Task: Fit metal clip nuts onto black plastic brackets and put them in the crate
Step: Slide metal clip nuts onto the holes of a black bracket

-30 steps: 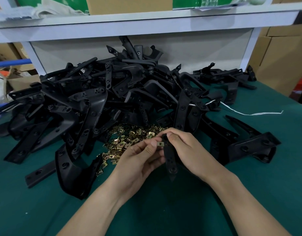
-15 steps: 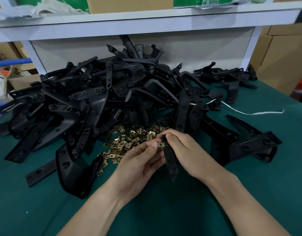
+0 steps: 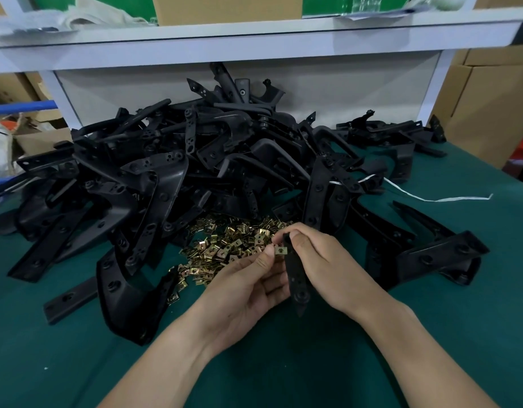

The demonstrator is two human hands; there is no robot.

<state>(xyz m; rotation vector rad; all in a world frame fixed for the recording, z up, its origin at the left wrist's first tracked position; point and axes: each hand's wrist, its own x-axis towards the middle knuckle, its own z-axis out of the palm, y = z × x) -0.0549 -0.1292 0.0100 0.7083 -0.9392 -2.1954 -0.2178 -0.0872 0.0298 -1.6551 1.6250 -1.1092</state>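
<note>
A narrow black plastic bracket (image 3: pixel 296 278) stands roughly upright between my hands, above the green table (image 3: pixel 431 319). My right hand (image 3: pixel 322 263) grips its upper end, thumb on top. My left hand (image 3: pixel 242 287) pinches a brass clip nut (image 3: pixel 280 250) against the bracket's left edge near the top. A heap of loose brass clip nuts (image 3: pixel 224 248) lies just behind my left hand. Behind it rises a big pile of black brackets (image 3: pixel 195 160). No crate is in view.
More black brackets (image 3: pixel 437 251) lie to the right of my hands, and a flat black strip (image 3: pixel 68 300) lies at the left. A white strap (image 3: pixel 431 198) trails across the table at the right. A white shelf (image 3: pixel 254 39) overhangs the back; cardboard boxes (image 3: pixel 484 98) stand right.
Both hands hold almost the same pose. The clip nut stays at the bracket's upper left edge, and the hands have drifted very slightly.
</note>
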